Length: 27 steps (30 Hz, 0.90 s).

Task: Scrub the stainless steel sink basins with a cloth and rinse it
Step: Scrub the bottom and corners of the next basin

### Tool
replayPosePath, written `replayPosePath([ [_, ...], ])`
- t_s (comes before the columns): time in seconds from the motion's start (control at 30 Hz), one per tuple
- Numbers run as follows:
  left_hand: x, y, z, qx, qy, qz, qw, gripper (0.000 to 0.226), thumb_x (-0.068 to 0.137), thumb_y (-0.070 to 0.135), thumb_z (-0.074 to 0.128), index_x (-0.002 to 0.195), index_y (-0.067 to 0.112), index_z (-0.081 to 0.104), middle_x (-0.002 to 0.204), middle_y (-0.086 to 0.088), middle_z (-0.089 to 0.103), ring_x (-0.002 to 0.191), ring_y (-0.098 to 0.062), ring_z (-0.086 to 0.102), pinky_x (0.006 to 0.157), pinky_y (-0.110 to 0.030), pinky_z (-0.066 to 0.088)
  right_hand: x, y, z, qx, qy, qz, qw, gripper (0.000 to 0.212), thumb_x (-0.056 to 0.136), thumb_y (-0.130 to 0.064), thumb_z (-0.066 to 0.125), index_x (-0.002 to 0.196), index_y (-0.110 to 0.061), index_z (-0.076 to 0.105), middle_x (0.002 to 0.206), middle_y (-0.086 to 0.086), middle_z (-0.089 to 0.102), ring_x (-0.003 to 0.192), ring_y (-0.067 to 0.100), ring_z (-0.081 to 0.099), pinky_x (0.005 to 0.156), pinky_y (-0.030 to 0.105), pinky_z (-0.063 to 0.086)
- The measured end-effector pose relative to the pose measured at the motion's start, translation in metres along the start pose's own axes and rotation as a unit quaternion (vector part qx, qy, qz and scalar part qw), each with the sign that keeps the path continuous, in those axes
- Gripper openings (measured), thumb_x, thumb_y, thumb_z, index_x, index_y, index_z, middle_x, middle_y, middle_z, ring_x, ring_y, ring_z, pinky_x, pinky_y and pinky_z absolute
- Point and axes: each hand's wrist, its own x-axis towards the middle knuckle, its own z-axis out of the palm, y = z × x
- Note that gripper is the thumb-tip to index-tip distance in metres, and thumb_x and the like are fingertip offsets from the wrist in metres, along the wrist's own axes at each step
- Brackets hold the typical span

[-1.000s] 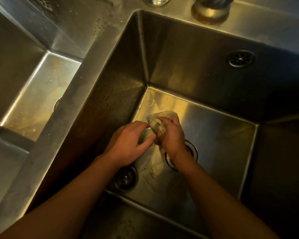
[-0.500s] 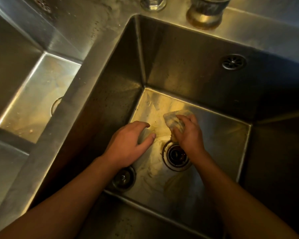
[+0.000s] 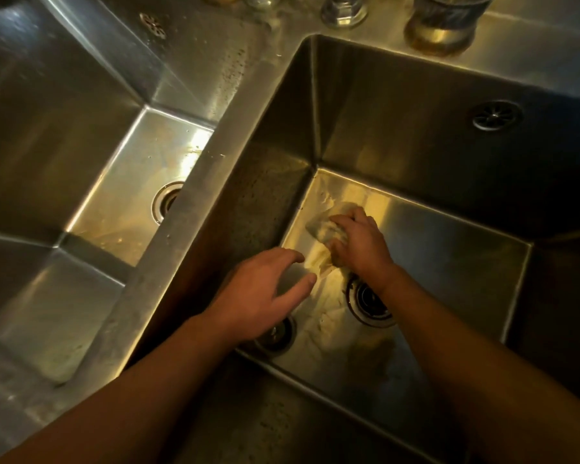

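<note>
Both hands reach into the right basin. Just beyond its drain, the right hand clutches a bunched pale cloth against the basin floor (soapy smears nearby). Left of the drain, the left hand hovers, fingers spread, holding nothing.

A: You've got both bare arms down in the right stainless steel basin. Your right hand is closed around a crumpled pale wet cloth, pressed to the basin floor near the far left corner.

B: And your left hand?

A: Fingers spread, holding nothing, just beside the cloth. Round dark drain opening partly under your right wrist. Left stainless steel basin sits alongside, past the steel divider.
</note>
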Motion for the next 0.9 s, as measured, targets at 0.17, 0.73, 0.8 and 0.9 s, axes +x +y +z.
replayPosePath([
  [0.17,0.002,-0.006,0.003,0.002,0.009,-0.001,1.000,0.060,0.089,0.068,0.036,0.127,0.028,0.059,0.123,0.010,0.062,0.109,-0.006,0.059,0.092,-0.030,0.049,-0.032,0.007,0.007,0.077,-0.014,-0.012,0.997,0.040,0.089,-0.016,0.060,0.128,-0.024,0.059,0.133,-0.002,0.042,0.107,0.026,0.054,0.090,0.040,0.054],
  [0.73,0.007,0.007,0.033,0.049,-0.077,0.068,0.994,0.069,0.089,0.072,0.031,0.132,0.025,0.056,0.130,0.007,0.062,0.116,-0.013,0.058,0.095,-0.035,0.049,-0.188,0.091,-0.026,0.044,0.102,0.246,0.963,0.051,0.083,-0.022,0.072,0.131,-0.016,0.057,0.123,0.012,0.049,0.110,0.031,0.055,0.096,0.033,0.042],
  [0.8,0.005,0.008,0.036,0.066,-0.095,0.077,0.990,0.068,0.090,0.072,0.031,0.132,0.026,0.056,0.128,0.007,0.062,0.115,-0.014,0.058,0.093,-0.035,0.049,-0.199,0.085,-0.014,0.066,0.111,0.255,0.958,0.052,0.083,-0.030,0.072,0.131,-0.018,0.055,0.124,0.010,0.048,0.108,0.029,0.055,0.094,0.034,0.044],
  [0.9,0.002,0.007,0.039,0.091,-0.121,0.090,0.984,0.070,0.089,0.074,0.028,0.133,0.027,0.055,0.130,0.007,0.062,0.114,-0.013,0.058,0.093,-0.034,0.049,-0.210,0.077,-0.003,0.082,0.120,0.273,0.951,0.054,0.083,-0.039,0.073,0.131,-0.021,0.053,0.122,0.006,0.046,0.107,0.026,0.055,0.092,0.037,0.048],
])
